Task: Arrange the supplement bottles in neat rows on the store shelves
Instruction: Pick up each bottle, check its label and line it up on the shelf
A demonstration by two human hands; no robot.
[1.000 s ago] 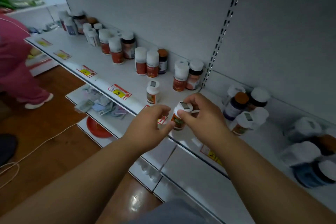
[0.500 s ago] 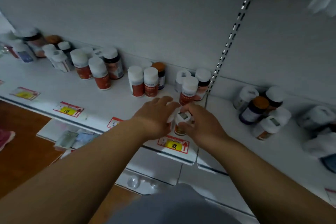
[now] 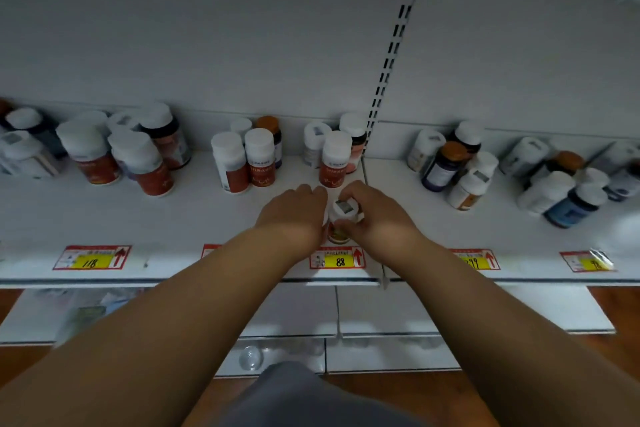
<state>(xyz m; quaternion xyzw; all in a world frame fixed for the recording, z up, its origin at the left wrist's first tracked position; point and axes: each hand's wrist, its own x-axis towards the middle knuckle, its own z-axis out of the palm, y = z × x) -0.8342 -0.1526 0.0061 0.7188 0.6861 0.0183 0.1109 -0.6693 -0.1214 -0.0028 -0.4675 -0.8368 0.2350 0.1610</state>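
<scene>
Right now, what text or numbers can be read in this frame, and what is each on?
"118": left price tag on the shelf edge.
"88": price tag below the hands.
"99", partly hidden: price tag.
Far-right price tag: blurred.
Bottle labels, e.g. red-labelled bottle: unreadable.

Both hands meet near the front edge of the white shelf [image 3: 194,218]: the right hand [image 3: 377,218] grips a white-capped bottle [image 3: 341,218], the left hand [image 3: 294,215] cups its left side.

White shelf [image 3: 194,218] – supplement bottles [image 3: 242,163] clustered along back, price tags [image 3: 337,258] on front edge.
</scene>
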